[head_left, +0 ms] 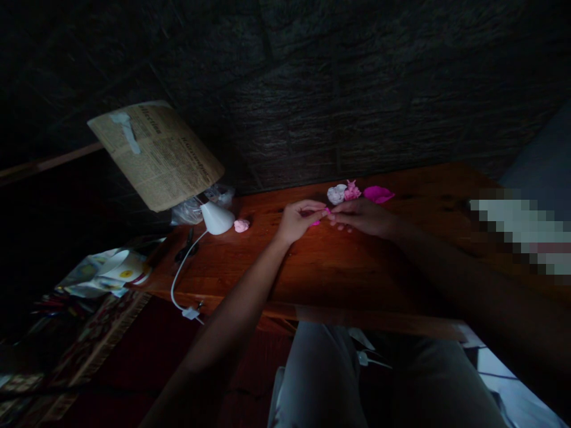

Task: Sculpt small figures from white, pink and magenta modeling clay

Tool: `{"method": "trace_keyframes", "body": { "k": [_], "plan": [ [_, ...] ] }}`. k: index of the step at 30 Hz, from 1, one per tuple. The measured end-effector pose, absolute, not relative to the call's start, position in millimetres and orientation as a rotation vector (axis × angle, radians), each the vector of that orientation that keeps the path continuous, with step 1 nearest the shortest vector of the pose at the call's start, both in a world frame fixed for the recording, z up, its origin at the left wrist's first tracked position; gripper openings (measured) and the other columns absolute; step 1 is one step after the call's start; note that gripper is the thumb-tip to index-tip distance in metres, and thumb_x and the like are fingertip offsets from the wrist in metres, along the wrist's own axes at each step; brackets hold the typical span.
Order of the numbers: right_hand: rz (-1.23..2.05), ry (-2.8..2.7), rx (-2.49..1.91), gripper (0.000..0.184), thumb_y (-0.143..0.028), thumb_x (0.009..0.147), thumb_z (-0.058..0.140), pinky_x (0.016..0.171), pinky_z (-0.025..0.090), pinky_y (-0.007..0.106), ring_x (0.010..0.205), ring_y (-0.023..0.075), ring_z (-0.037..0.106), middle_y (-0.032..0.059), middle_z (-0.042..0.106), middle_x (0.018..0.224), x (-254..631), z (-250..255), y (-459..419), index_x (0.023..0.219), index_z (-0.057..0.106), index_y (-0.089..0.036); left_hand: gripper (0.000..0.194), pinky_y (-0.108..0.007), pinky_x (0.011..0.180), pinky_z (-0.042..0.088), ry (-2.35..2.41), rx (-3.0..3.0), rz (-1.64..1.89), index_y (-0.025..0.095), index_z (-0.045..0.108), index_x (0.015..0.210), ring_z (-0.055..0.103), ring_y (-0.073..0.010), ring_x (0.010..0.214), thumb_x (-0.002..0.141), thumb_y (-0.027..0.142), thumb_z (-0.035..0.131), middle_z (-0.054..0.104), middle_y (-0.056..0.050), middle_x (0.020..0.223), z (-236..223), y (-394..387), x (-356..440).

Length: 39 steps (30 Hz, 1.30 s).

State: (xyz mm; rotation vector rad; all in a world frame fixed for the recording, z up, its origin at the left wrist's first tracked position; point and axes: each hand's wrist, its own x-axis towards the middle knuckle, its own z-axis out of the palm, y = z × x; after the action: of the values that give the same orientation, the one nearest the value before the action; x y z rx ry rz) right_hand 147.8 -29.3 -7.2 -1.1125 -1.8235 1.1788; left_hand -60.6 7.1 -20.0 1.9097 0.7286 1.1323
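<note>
Over the wooden desk, my left hand (pixel 294 220) and my right hand (pixel 366 217) meet fingertip to fingertip. Both are closed in a pinch on a small bright pink piece (pixel 328 211); whether it is paper or clay I cannot tell. More of the same pink (pixel 315 223) shows just under my left fingers. Beyond my hands lie a whitish crumpled lump (pixel 336 194), a light pink frilly one (pixel 352 190) and a flat bright pink piece (pixel 379 194), partly behind my right hand.
At the left of the desk (pixel 357 267) stands a lamp with a newsprint shade (pixel 156 154) and white base (pixel 217 219). Its cord (pixel 178 276) hangs over the front edge. Near it are a pale pink lump (pixel 241 225), dark scissors (pixel 190 246) and a white cup (pixel 124 267).
</note>
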Motion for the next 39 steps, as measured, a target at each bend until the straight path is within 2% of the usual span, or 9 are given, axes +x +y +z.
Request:
{"method": "trace_keyframes", "body": {
  "k": [5, 9, 14, 18, 21, 27, 32, 39],
  "plan": [
    [1.201, -1.804, -1.159, 0.017, -0.034, 0.084, 0.068, 0.059, 0.052, 0.023, 0.071, 0.0132, 0.068, 0.0052, 0.077, 0.086, 148, -9, -29, 0.089, 0.077, -0.021, 0.014, -0.028, 0.073, 0.056, 0.743, 2.112, 1.097, 0.018, 0.076, 0.093, 0.070, -0.0132, 0.078, 0.086, 0.029, 0.071, 0.079, -0.006, 0.092, -18, 4, -60],
    [1.235, -1.788, -1.153, 0.015, -0.034, 0.081, 0.071, 0.058, 0.051, 0.023, 0.071, 0.0136, 0.067, 0.0041, 0.076, 0.082, 147, -10, -27, 0.086, 0.077, -0.021, 0.012, -0.027, 0.072, 0.054, 0.739, 2.248, 1.117, 0.017, 0.075, 0.095, 0.068, -0.0131, 0.079, 0.088, 0.024, 0.067, 0.077, -0.006, 0.090, -16, 3, -60],
    [1.264, -1.682, -1.199, 0.023, -0.040, 0.085, 0.069, 0.058, 0.050, 0.024, 0.071, 0.0142, 0.065, 0.0073, 0.076, 0.083, 145, -7, -29, 0.080, 0.076, -0.018, 0.010, -0.029, 0.076, 0.053, 0.674, 2.360, 1.192, 0.018, 0.074, 0.090, 0.067, -0.0143, 0.083, 0.089, 0.023, 0.064, 0.075, -0.006, 0.089, -13, 1, -60],
    [1.298, -1.629, -1.206, 0.030, -0.046, 0.087, 0.067, 0.062, 0.051, 0.025, 0.073, 0.0146, 0.066, 0.0088, 0.077, 0.090, 144, -5, -32, 0.088, 0.076, -0.018, 0.010, -0.030, 0.079, 0.053, 0.656, 2.344, 1.190, 0.017, 0.073, 0.089, 0.068, -0.0145, 0.084, 0.089, 0.022, 0.064, 0.075, -0.006, 0.090, -12, 2, -61],
    [1.284, -1.656, -1.205, 0.036, -0.052, 0.088, 0.066, 0.061, 0.051, 0.025, 0.072, 0.0144, 0.065, 0.0086, 0.076, 0.087, 144, -6, -31, 0.087, 0.076, -0.017, 0.008, -0.030, 0.080, 0.054, 0.619, 2.308, 1.209, 0.017, 0.073, 0.087, 0.069, -0.0149, 0.085, 0.087, 0.020, 0.066, 0.076, -0.007, 0.091, -13, 2, -61],
    [1.314, -1.679, -1.148, 0.028, -0.045, 0.089, 0.066, 0.061, 0.050, 0.024, 0.074, 0.0136, 0.065, 0.0069, 0.076, 0.089, 145, -6, -31, 0.090, 0.076, -0.019, 0.009, -0.026, 0.065, 0.052, 0.749, 2.171, 1.241, 0.017, 0.076, 0.089, 0.066, -0.0125, 0.072, 0.082, 0.021, 0.073, 0.077, -0.006, 0.088, -13, -3, -58],
    [1.384, -1.714, -1.094, 0.025, -0.043, 0.088, 0.067, 0.062, 0.050, 0.023, 0.075, 0.0133, 0.066, 0.0061, 0.076, 0.090, 145, -1, -34, 0.085, 0.075, -0.020, 0.011, -0.028, 0.071, 0.056, 0.753, 2.109, 1.214, 0.018, 0.075, 0.091, 0.071, -0.0140, 0.081, 0.081, 0.021, 0.074, 0.078, -0.006, 0.094, -12, -5, -57],
    [1.280, -1.738, -1.087, 0.027, -0.045, 0.085, 0.068, 0.058, 0.045, 0.023, 0.067, 0.0115, 0.060, 0.0039, 0.072, 0.079, 142, 3, -38, 0.082, 0.075, -0.019, 0.015, -0.026, 0.067, 0.056, 0.689, 2.056, 1.171, 0.016, 0.075, 0.094, 0.071, -0.0140, 0.080, 0.082, 0.023, 0.073, 0.078, -0.009, 0.098, -10, -3, -59]
  ]
}}
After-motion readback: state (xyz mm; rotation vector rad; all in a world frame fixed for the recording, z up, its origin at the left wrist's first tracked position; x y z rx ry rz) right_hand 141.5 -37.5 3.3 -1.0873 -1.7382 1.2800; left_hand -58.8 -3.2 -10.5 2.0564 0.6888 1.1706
